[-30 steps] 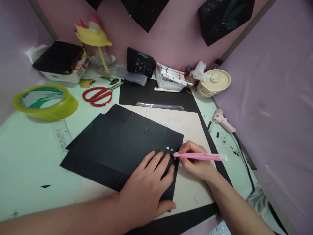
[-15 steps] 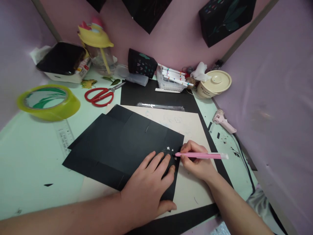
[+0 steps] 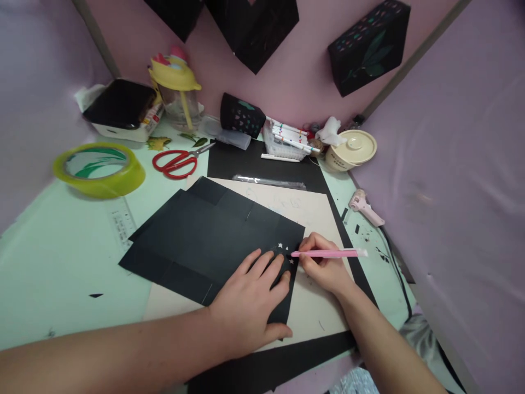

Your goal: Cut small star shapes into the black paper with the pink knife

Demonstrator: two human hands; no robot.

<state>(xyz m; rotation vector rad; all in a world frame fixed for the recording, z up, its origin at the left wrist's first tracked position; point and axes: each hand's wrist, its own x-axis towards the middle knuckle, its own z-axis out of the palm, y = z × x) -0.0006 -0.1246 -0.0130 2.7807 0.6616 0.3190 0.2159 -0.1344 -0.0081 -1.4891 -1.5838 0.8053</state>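
A folded piece of black card lies across a pale sheet of paper in the head view. My left hand rests flat on the card's lower right part, fingers spread. My right hand grips a pink pen with a white end. Its tip is at the card's right edge, just beyond my left fingertips. Near that tip are small light star shapes on the card. Whether the tip touches the card is too small to tell.
Red-handled scissors, a roll of yellow tape and a clear ruler lie to the left. Behind stand a yellow-lidded cup, a basket of markers and a cream lidded bowl. A pink glue gun lies right.
The camera view has shifted a little, so the scene sits differently in the picture. Both hands, the pen and the card keep nearly the same places relative to each other.
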